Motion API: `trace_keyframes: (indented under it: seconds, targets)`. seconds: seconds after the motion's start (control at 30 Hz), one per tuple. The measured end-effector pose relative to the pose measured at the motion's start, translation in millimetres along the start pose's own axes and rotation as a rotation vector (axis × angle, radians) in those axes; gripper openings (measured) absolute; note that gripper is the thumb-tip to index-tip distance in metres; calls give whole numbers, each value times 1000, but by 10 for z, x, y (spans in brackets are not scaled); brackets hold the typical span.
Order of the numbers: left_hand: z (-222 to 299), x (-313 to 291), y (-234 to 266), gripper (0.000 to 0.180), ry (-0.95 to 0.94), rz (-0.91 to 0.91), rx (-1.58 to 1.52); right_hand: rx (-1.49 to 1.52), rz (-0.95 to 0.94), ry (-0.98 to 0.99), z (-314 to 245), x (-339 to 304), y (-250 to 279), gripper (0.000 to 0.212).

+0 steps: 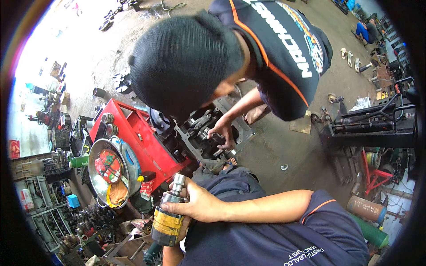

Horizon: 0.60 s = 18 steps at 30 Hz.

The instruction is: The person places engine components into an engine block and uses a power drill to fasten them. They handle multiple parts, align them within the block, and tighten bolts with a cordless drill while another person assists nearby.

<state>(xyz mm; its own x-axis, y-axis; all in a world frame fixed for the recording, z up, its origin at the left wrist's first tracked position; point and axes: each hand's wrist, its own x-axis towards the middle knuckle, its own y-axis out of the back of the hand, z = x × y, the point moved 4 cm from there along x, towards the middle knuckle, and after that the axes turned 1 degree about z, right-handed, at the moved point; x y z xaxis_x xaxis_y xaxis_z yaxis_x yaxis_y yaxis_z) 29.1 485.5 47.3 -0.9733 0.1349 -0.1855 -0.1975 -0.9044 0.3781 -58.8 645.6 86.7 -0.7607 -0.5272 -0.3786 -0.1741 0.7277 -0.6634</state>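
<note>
A yellow-and-black impact wrench (167, 227) is held low in front of my body, with a silver socket (179, 182) on its nose pointing up. My right hand (202, 205) is closed around the nose end, its thumb and fingers just below the socket. Behind the tool's body, my left hand (184, 228) is closed on it, mostly hidden by the housing. Beyond my legs stands an engine block (245, 132), open side up. A co-worker leans over it, and that person's hand (225, 135) reaches down into it.
Left of the block stands a red tool cart (153, 153). A metal basin (94, 165) with a red bundle and cloth sits beside it. Engine parts (82, 221) crowd the far left. On the right are a black metal frame (372, 140) and a red stand (375, 177).
</note>
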Motion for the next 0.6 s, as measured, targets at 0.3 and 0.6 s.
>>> trace_keyframes:
  seconds: [0.3, 0.6]
  targets:
    - [16, 293, 130, 65, 6, -109, -34, -15, 82, 4, 0, 111, 87, 55]
    - [-132, 854, 552, 63, 82, -272, -71, 76, 336, 152, 69, 657, 24, 71]
